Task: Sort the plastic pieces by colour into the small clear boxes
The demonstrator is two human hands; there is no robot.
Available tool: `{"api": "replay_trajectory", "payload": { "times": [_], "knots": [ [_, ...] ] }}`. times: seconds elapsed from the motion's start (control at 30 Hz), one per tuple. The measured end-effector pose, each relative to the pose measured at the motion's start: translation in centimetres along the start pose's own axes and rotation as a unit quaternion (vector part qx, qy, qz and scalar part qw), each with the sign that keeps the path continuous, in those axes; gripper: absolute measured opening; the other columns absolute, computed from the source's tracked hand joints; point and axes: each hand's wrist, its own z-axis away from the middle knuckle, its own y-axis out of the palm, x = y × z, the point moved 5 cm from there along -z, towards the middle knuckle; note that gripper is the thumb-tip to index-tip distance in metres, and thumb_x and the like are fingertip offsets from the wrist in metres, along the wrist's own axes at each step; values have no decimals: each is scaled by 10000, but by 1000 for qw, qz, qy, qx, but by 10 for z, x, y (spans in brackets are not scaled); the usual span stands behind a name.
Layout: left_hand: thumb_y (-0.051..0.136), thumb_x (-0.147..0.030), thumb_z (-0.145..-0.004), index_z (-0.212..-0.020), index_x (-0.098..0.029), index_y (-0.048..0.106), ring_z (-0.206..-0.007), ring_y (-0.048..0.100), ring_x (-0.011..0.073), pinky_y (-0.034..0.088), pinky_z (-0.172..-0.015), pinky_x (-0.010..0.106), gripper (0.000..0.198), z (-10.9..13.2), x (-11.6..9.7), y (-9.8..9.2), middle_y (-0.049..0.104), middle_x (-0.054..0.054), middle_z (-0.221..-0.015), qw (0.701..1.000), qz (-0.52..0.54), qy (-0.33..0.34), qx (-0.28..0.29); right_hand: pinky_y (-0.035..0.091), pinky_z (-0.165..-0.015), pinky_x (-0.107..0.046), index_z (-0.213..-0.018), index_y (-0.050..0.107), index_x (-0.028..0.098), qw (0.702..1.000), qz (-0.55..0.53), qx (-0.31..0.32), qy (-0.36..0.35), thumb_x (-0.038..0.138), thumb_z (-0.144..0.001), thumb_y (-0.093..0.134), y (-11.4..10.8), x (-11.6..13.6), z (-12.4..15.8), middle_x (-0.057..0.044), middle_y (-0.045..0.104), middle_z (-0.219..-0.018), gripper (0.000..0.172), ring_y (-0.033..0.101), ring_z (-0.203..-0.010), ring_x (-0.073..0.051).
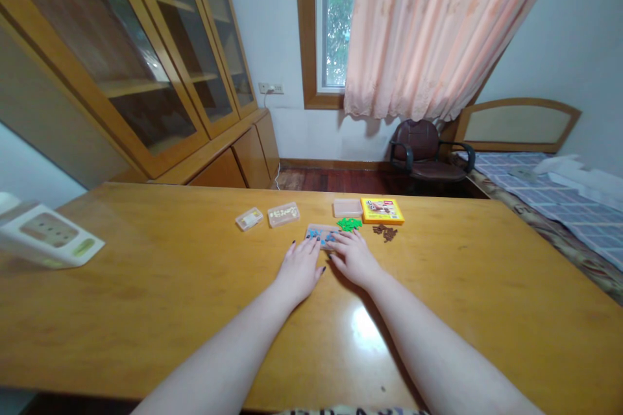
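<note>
Both of my hands rest at a shallow clear box (323, 229) with small blue pieces (314, 233) in it. My left hand (299, 269) lies at its left front side, palm down, with the fingers apart. At the right side, my right hand (355, 257) has its fingers spread over the box's edge and some blue pieces. Neither hand visibly holds anything. A pile of green pieces (349, 224) lies just beyond my right hand, and brown pieces (385, 232) are to its right.
Behind the green pile are a clear box (347, 208) and a yellow box (382, 211). Two clear containers, one small (249, 219) and one with pale pieces (283, 214), stand left of centre. A white plastic object (53, 233) stands at the table's left.
</note>
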Motion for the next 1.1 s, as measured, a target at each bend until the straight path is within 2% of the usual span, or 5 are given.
{"api": "replay_trajectory", "payload": {
  "times": [0.4,0.53,0.67,0.87,1.1],
  "knots": [
    [489,-384,-842,-1364,-197,376,-1310,337,266,244,-1084,513,566,-1,1,10,394,93,-1423,999,-37,11,-13,243,-1041,-523,-1142,616,313,1000,7,-2,6,235,-807,564,3,-2,0,-30,572,-1257,347,427,-1223,-260],
    [435,-426,-869,-1382,-229,341,-1332,303,266,190,-1090,553,557,-4,2,11,354,85,-1448,998,-47,19,-23,246,-1058,-504,-1131,630,244,999,9,-51,14,247,-808,559,3,-9,-1,-75,554,-1275,330,420,-1235,-258],
    [398,-440,-883,-1398,-203,312,-1344,279,257,162,-1099,554,574,-11,9,12,320,94,-1464,998,-48,4,-30,267,-1062,-482,-1095,651,208,994,4,-102,31,265,-832,530,2,-18,-1,-104,572,-1244,295,456,-1195,-248],
    [392,-416,-880,-1416,-171,278,-1370,221,249,186,-1106,507,600,-23,12,21,260,110,-1489,998,-41,-40,-40,298,-1049,-464,-1045,666,196,992,-18,-118,37,276,-849,509,1,-18,-1,-104,606,-1184,263,496,-1140,-240],
    [313,-436,-897,-1413,-160,288,-1370,211,271,78,-1094,584,586,-43,8,22,278,130,-1477,994,-67,-58,-62,332,-1039,-444,-1178,575,172,984,-70,-158,35,254,-830,505,-4,-21,1,-112,592,-1188,364,499,-1135,-226]
  ]
}}
